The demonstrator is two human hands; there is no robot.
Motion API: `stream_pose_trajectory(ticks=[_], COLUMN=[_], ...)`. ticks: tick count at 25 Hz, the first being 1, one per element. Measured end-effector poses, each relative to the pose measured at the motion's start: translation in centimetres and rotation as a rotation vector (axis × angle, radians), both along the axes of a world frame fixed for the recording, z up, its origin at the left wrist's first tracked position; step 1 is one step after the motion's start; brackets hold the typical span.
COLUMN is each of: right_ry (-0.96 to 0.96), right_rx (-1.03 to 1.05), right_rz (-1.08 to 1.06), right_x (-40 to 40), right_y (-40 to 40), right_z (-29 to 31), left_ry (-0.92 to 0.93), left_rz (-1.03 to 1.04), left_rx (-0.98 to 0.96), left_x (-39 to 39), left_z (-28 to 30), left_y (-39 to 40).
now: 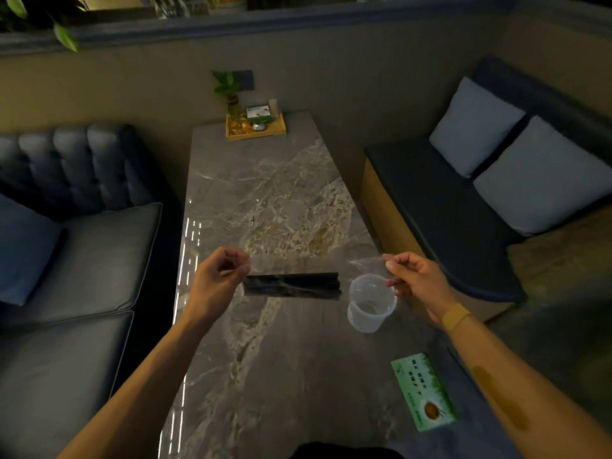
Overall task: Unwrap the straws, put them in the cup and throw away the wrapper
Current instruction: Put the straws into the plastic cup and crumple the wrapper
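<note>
A bundle of black straws [293, 285] hangs level above the marble table [271, 200], still inside a clear plastic wrapper [364, 265]. My left hand [220, 276] pinches the wrapper's left end. My right hand [415, 279] pinches its right end, which stretches thin past the straws. A clear plastic cup [371, 304] stands upright and empty on the table, just below and left of my right hand.
A green printed packet [424, 390] lies near the table's front right edge. A wooden tray [255, 127] with a small plant and a box sits at the far end. A dark sofa [76, 226] flanks the left, a bench with grey cushions [516, 160] the right.
</note>
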State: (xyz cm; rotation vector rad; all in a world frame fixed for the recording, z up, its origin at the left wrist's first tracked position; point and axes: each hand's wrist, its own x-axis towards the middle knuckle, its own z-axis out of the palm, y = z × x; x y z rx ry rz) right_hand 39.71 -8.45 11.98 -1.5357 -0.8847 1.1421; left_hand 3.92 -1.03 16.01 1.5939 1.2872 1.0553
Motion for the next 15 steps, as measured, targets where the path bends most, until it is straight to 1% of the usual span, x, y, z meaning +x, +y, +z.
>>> stream_pose_trajectory(ticks=[11, 15], right_ry=[0.096, 0.124], right_rx=[-0.047, -0.065], right_rz=[0.047, 0.032], right_x=[2.4, 2.6], right_y=[-0.4, -0.4], right_z=[-3.5, -4.1], left_ry=[0.188, 0.211], left_rz=[0.020, 0.038], left_rx=[0.051, 0.071], left_x=[3.3, 4.4], left_z=[2.1, 3.2], left_y=[-1.0, -0.8])
